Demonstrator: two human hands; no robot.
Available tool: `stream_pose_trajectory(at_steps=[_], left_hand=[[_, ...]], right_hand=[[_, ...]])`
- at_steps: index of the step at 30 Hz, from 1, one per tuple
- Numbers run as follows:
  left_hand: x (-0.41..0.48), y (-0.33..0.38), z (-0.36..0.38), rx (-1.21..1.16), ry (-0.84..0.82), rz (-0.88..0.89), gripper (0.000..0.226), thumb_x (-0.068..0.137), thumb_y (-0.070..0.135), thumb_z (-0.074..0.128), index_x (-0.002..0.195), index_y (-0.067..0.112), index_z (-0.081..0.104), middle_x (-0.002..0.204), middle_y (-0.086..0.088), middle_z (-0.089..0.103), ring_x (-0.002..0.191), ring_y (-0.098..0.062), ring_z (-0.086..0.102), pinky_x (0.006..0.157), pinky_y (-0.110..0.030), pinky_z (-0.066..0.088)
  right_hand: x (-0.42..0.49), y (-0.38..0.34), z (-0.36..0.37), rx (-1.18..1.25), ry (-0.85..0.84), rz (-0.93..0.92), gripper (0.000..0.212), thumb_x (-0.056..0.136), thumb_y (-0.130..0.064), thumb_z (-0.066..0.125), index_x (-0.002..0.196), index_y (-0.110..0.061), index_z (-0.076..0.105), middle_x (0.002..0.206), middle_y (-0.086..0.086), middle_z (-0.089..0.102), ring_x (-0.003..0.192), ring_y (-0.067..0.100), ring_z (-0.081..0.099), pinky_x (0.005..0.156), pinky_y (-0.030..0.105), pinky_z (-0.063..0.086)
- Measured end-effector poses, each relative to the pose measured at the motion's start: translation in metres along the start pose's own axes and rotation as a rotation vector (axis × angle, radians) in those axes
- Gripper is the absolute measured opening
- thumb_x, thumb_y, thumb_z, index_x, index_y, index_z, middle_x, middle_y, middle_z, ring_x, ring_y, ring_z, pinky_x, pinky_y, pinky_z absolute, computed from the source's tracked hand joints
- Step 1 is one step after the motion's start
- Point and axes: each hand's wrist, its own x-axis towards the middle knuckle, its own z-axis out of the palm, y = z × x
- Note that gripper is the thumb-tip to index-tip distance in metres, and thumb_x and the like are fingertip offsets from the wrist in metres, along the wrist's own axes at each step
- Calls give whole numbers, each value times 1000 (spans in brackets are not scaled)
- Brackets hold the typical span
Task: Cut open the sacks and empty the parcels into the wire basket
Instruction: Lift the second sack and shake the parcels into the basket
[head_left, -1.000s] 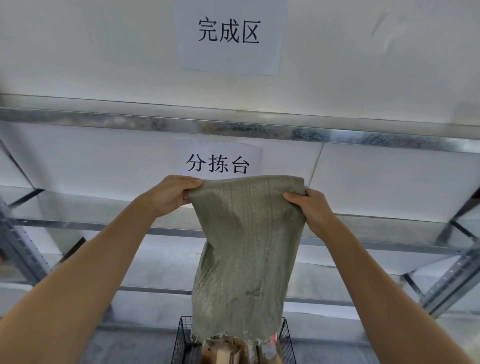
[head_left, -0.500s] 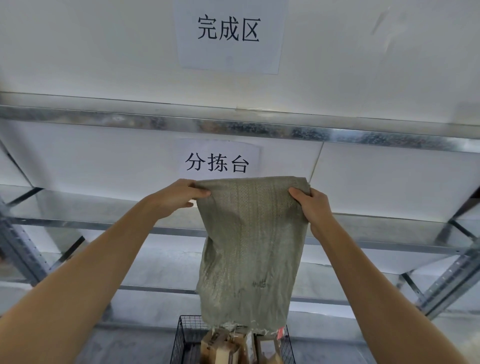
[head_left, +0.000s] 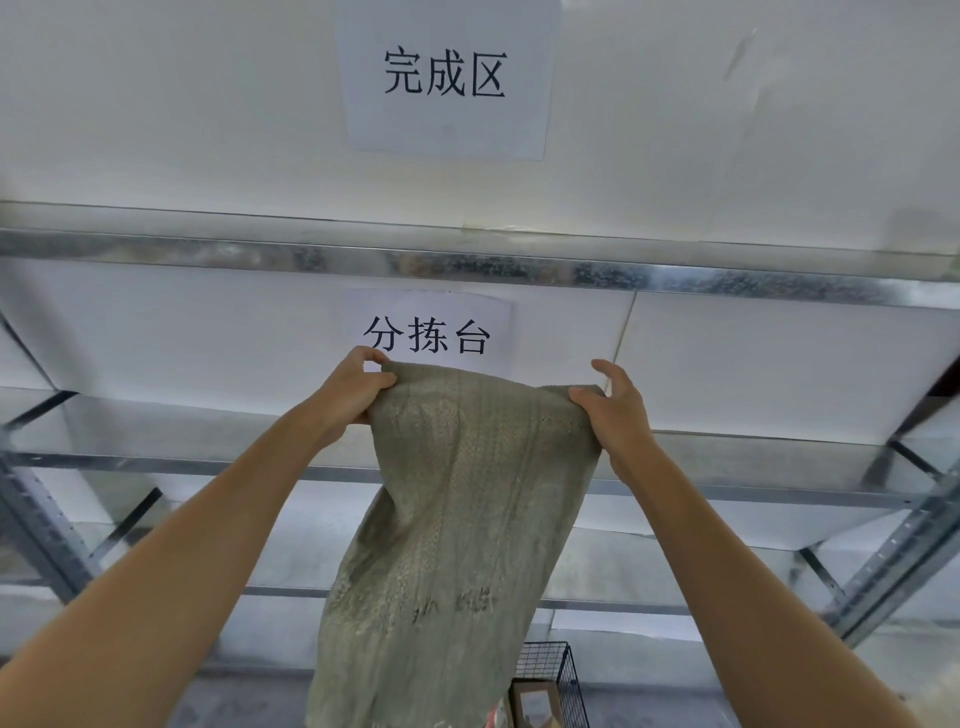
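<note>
A grey-green woven sack (head_left: 457, 519) hangs upside down in front of me, limp and flat. My left hand (head_left: 353, 389) pinches its upper left corner. My right hand (head_left: 618, 410) grips the upper right corner with thumb and palm, and its fingers are partly spread. The sack's frayed open end hangs at the bottom, over the black wire basket (head_left: 563, 670). Only the basket's right side shows past the sack. A brown cardboard parcel (head_left: 535, 704) lies inside it.
A galvanised metal shelf rack (head_left: 519, 270) stands against the white wall behind the sack, with slanted struts at both sides. Two paper signs with black characters hang on the wall, an upper sign (head_left: 447, 78) and a lower sign (head_left: 431, 332).
The sack has swung to the left and its open end now hides most of the basket. The fingers of my right hand have loosened and spread.
</note>
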Motion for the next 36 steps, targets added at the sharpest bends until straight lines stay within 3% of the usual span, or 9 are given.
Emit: stream_pose_trajectory(at_steps=[2, 8, 14, 18, 21, 23, 26, 30, 36], left_hand=[[0, 1, -5, -33, -47, -21, 28, 97, 8, 43, 121, 23, 42, 94, -8, 50, 72, -19, 48, 58, -31, 47], [0, 0, -10, 24, -15, 4, 21, 97, 0, 36, 98, 18, 47, 93, -8, 46, 67, -18, 38, 54, -27, 39], [4, -4, -13, -69, 102, -80, 18, 94, 2, 46, 108, 12, 41, 89, -5, 42, 71, -15, 38, 55, -27, 35], [0, 4, -15, -204, 42, -77, 21, 94, -1, 40, 91, 15, 52, 92, -10, 48, 69, -18, 42, 54, -28, 34], [-5, 13, -18, -248, -89, -15, 25, 98, 6, 39, 101, 15, 63, 108, -7, 55, 84, -18, 50, 64, -30, 44], [-9, 20, -21, -226, -259, 2, 21, 93, 15, 53, 113, 16, 61, 118, -5, 54, 99, -20, 53, 77, -33, 50], [-12, 28, -20, 39, -426, 30, 44, 87, 16, 65, 128, 18, 49, 124, -1, 52, 113, -21, 52, 86, -33, 50], [-15, 42, -7, 284, -295, 160, 41, 85, 15, 68, 124, 14, 54, 120, -2, 56, 112, -22, 53, 91, -35, 49], [-10, 58, -5, 309, -136, 252, 25, 87, 22, 67, 107, 8, 62, 106, -7, 61, 97, -23, 56, 76, -29, 49]], right_hand=[[0, -2, -5, 45, -114, 72, 45, 94, -13, 49, 135, -29, 48, 140, 0, 43, 124, 21, 42, 98, 35, 39], [-9, -10, -10, 186, -330, 162, 48, 92, 3, 32, 96, -20, 74, 118, 0, 61, 97, 16, 52, 75, 30, 48], [-13, -24, -15, 52, -563, 57, 40, 87, 2, 49, 118, -22, 59, 117, -1, 50, 103, 16, 50, 84, 32, 47], [-10, -30, -11, -177, -413, -88, 46, 82, 1, 60, 123, -18, 55, 112, -2, 53, 101, 16, 52, 86, 30, 48], [-6, -33, -14, -107, -290, -91, 27, 86, -1, 61, 111, -11, 62, 93, 2, 62, 83, 14, 59, 73, 24, 53], [-2, -35, -19, -53, -241, -49, 14, 87, -2, 61, 100, -8, 64, 86, 8, 64, 77, 17, 62, 66, 20, 56], [4, -38, -26, -25, -180, 1, 9, 87, -6, 63, 94, 0, 66, 85, 15, 65, 72, 21, 63, 70, 25, 57], [11, -42, -32, 10, -115, 52, 22, 85, -8, 66, 100, 8, 63, 74, 13, 61, 59, 18, 59, 68, 28, 56], [16, -52, -47, 119, -180, 109, 37, 83, -3, 68, 118, -1, 53, 102, 11, 63, 89, 23, 64, 81, 32, 53]])
